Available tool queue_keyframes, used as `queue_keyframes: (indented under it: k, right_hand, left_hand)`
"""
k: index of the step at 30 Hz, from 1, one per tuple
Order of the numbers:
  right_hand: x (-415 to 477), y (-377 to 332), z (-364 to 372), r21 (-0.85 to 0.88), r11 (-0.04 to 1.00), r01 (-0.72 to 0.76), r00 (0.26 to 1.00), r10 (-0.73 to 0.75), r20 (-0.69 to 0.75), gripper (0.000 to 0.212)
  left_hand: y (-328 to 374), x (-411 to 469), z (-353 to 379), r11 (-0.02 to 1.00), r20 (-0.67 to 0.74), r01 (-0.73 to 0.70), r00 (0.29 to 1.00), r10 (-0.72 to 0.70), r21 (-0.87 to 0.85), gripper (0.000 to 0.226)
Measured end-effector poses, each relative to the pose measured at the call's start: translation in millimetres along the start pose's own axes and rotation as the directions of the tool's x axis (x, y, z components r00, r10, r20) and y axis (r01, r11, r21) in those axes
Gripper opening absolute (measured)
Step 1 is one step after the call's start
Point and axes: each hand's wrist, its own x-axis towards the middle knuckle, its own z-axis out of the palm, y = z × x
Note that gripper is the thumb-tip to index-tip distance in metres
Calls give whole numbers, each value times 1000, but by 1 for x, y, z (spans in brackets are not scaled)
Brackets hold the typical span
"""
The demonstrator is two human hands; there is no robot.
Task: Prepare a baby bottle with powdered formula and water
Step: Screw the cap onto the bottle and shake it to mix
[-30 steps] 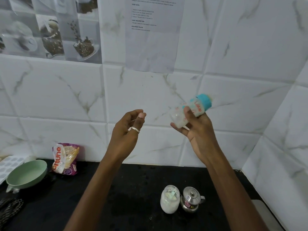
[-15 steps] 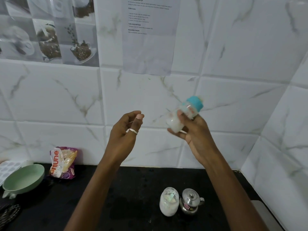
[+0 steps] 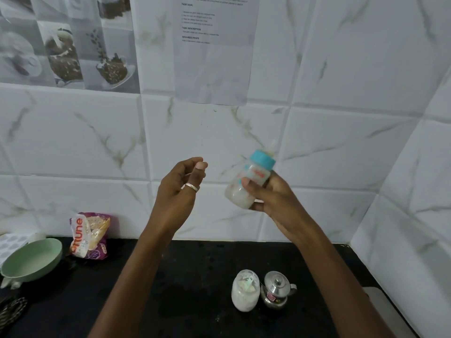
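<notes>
Counting two hands (image 3: 178, 193) (image 3: 273, 201), one bottle (image 3: 253, 175).

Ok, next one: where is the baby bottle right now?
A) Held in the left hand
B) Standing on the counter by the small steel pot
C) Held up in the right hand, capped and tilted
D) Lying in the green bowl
C: the right hand grips the baby bottle in the air in front of the wall tiles, with its teal cap on and tipped up to the right. The left hand holds nothing.

A home kitchen: marble-look wall tiles (image 3: 341, 57), black countertop (image 3: 195, 276), small steel pot (image 3: 277, 290), green bowl (image 3: 29, 261).
</notes>
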Motion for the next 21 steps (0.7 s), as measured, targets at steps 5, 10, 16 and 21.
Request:
queue_keyframes:
  k: [5, 10, 16, 21]
  right_hand:
    - [3, -2, 2, 134, 991, 31, 995, -18, -101, 50]
    - [4, -2, -4, 251, 966, 69, 992, -39, -124, 59]
    - [1, 1, 4, 40, 999, -3, 1000, 3, 10, 61]
    - [8, -9, -3, 373, 919, 128, 983, -69, -167, 65]
  left_hand:
    - [-1, -1, -1, 1000, 4, 4, 1000, -4, 11, 42]
    - [0, 1, -3, 1000, 0, 2, 1000, -2, 10, 38]
    - [-1, 1, -4, 1000, -5, 1, 1000, -1, 0, 42]
    - [-1, 0, -5, 1000, 8, -3, 1000, 3, 11, 40]
